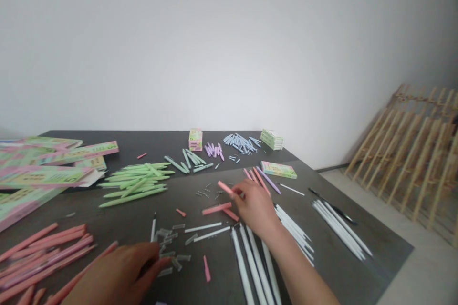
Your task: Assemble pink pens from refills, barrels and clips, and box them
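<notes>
Head view, L to R: pink tubes [39, 252] lie heaped far left. L hand [118, 274] rests palm down, fingertips at the clear caps [171, 248]; can't tell if it pinches one. Pink barrel [216, 208] lies w/ long axis across, just left of R hand [255, 207], much nearer it than L. R fingertips pinch a short pink piece [225, 187], tip aimed up-left. White tubes [250, 262] lie under R wrist.

- short pink pen piece [225, 187]: pinched at one end in the right grip [255, 209], just above the bench [358, 267], free end tilted up-left, about mid-bench
- clear caps [171, 248]: tiny see-through bits, scattered loose and flat, nearest ones right by the left grip [121, 274]
</notes>
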Action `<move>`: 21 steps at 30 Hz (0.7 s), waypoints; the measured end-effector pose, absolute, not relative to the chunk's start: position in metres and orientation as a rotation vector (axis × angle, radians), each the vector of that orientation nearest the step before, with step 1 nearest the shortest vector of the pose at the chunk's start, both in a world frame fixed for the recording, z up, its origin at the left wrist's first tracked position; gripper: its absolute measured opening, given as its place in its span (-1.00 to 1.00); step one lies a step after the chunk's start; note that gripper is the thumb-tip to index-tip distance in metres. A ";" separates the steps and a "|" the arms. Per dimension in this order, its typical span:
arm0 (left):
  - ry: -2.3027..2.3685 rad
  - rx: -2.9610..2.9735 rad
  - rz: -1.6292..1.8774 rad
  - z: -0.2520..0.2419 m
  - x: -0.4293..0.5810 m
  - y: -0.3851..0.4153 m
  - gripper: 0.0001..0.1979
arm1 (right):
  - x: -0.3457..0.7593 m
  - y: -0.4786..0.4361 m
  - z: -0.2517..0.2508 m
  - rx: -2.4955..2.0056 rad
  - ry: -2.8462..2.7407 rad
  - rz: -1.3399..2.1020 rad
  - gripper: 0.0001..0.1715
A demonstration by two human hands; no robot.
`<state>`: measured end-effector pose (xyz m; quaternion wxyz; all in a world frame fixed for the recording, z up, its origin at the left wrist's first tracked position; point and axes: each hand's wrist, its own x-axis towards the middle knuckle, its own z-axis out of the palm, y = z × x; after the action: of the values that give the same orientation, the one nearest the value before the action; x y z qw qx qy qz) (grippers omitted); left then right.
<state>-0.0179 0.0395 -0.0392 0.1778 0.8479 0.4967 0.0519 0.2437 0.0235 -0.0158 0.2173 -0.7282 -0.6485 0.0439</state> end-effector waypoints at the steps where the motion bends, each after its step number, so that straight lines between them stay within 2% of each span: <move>1: 1.410 2.420 0.122 -0.037 -0.017 0.039 -0.66 | 0.252 0.029 -0.019 -2.071 -1.760 0.101 -0.78; 11: 1.481 2.461 0.039 -0.036 -0.019 0.042 -0.64 | 0.267 0.045 -0.054 -2.380 -1.721 0.179 -0.86; 21: 1.547 2.446 -0.041 -0.023 -0.029 0.044 -0.63 | 0.257 0.043 -0.043 -2.118 -1.788 0.145 -0.77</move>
<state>-0.0292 0.0441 -0.0226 0.1233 0.8387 0.5303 -0.0141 0.2572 0.0426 -0.0429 0.1821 -0.7503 -0.6335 0.0514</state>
